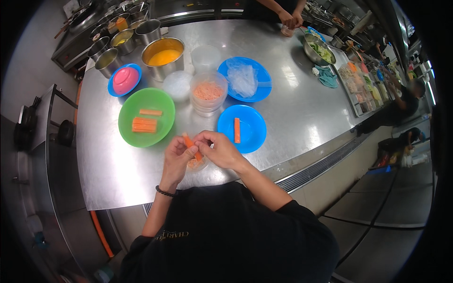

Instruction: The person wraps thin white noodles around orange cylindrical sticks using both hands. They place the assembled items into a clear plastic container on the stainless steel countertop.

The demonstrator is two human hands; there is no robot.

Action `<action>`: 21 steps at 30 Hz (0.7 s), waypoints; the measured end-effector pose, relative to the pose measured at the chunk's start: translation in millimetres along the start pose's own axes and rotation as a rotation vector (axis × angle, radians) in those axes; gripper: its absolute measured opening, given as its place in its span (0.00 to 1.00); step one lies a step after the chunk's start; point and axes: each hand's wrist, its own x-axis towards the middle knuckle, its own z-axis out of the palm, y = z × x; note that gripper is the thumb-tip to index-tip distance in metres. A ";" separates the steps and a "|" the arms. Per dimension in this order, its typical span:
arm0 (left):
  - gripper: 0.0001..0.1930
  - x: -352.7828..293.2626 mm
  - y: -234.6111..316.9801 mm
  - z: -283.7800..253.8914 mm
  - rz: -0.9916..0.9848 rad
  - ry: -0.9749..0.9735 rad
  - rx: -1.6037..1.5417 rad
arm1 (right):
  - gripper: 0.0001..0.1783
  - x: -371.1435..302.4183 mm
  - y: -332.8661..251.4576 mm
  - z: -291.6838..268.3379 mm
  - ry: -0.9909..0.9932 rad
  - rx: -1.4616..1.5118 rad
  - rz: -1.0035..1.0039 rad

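Observation:
An orange crab stick point(188, 141) is held slantwise between my hands near the table's front edge. My left hand point(175, 158) is closed round it, thumb lying along its side. The fingers of my right hand point(218, 150) pinch at its lower part. Just below sits a small clear tub point(203, 166) with orange shreds, partly covered by my hands. To the left, a green bowl point(163, 101) bears several crab sticks point(144, 125). Right of my hands, a blue bowl point(255, 132) has one crab stick point(237, 130) in it. Beyond my hands, stacked clear tubs point(205, 107) hold shreds.
Farther back are a blue plate point(264, 85) with clear plastic, a steel pot point(175, 66) of yellow liquid and a pink bowl point(125, 80). Steel pots crowd the back left. A co-worker's hands point(291, 20) are across the steel table point(302, 118). A tray of ingredients point(363, 87) stands right.

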 end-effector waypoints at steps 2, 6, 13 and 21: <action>0.10 -1.7 1.2 1.7 -0.028 0.010 -0.113 | 0.08 -0.6 -3.9 1.1 0.015 0.013 0.052; 0.13 -4.5 13.9 15.6 -0.113 0.009 -0.293 | 0.07 1.1 -1.7 1.3 -0.025 -0.008 0.038; 0.12 -12.1 11.7 8.0 -0.351 0.049 -0.460 | 0.05 10.1 -0.3 -32.9 -0.061 0.075 -0.038; 0.08 -28.6 17.7 4.6 -0.319 0.232 -0.348 | 0.16 135.0 72.5 -216.7 0.803 -0.306 -0.232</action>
